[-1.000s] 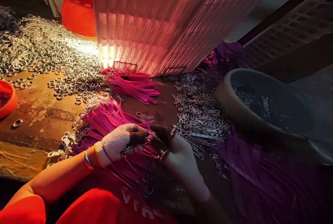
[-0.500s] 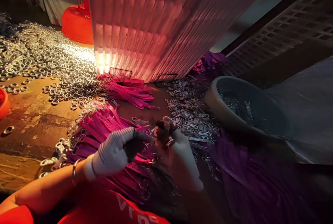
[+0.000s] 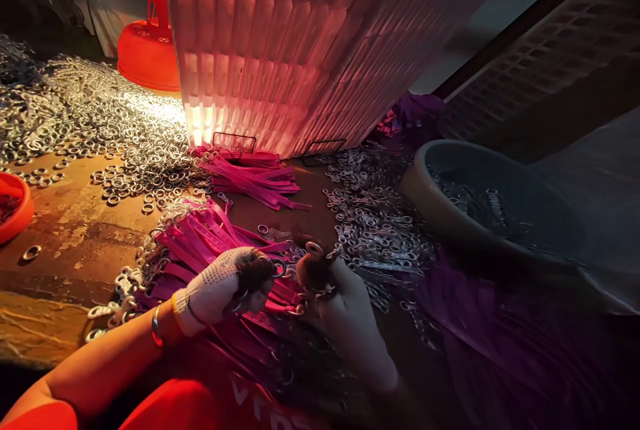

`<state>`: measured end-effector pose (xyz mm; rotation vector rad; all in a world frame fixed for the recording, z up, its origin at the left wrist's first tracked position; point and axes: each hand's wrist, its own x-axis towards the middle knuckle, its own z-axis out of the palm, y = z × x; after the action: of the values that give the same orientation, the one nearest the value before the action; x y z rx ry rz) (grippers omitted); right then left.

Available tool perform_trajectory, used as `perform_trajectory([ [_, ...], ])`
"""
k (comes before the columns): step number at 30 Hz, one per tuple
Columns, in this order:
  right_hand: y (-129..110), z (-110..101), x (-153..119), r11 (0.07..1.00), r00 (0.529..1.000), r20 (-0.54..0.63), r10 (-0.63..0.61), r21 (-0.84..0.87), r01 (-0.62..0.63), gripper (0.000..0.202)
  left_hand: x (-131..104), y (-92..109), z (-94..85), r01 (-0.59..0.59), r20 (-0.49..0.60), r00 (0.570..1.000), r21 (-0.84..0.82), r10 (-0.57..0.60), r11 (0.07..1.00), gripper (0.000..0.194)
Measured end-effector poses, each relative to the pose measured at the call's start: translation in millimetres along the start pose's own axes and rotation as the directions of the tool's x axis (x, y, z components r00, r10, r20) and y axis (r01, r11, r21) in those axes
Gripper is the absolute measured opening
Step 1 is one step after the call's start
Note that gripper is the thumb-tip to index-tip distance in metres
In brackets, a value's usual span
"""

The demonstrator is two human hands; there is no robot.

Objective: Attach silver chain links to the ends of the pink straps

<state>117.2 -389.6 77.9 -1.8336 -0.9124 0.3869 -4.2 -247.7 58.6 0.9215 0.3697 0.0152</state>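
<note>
My left hand (image 3: pixel 220 290), in a white glove with dark, soiled fingers, is closed on a metal ring (image 3: pixel 280 268) at its fingertips. Just right of it, my gloved right hand (image 3: pixel 350 313) is also closed. A second ring (image 3: pixel 314 248) stands up from its fingers, and small metal bits show beside them; their kind is hard to make out in the shadow. Below both hands spreads a heap of magenta straps (image 3: pixel 200 237) with metal fittings on their ends. A loose ring (image 3: pixel 263 229) lies behind the hands.
A red lamp (image 3: pixel 147 57) lights a large ring pile (image 3: pixel 135 130) at left. Corrugated translucent panels (image 3: pixel 265 63) stand behind. Metal clasps (image 3: pixel 375 237) and a grey basin (image 3: pixel 420 183) are at right, with purple straps (image 3: pixel 480 330) below. A red bowl (image 3: pixel 20 207) sits far left.
My left hand has turned, and the ring at its fingertips now shows clearly. Both hands remain close together. The whole view has shifted slightly.
</note>
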Motion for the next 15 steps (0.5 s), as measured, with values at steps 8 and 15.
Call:
perform_trajectory([
  [8,2,-9,8,0.979,0.960,0.246,-0.132,-0.119,0.165,0.039,-1,7,-1.4,0.130,0.132,0.983,-0.004,-0.128,0.992,0.030],
  [15,-1,0,7,0.931,0.890,0.328,-0.318,-0.070,0.358,0.037,5,0,-0.7,0.044,0.053,0.997,0.186,-0.055,0.982,0.035],
])
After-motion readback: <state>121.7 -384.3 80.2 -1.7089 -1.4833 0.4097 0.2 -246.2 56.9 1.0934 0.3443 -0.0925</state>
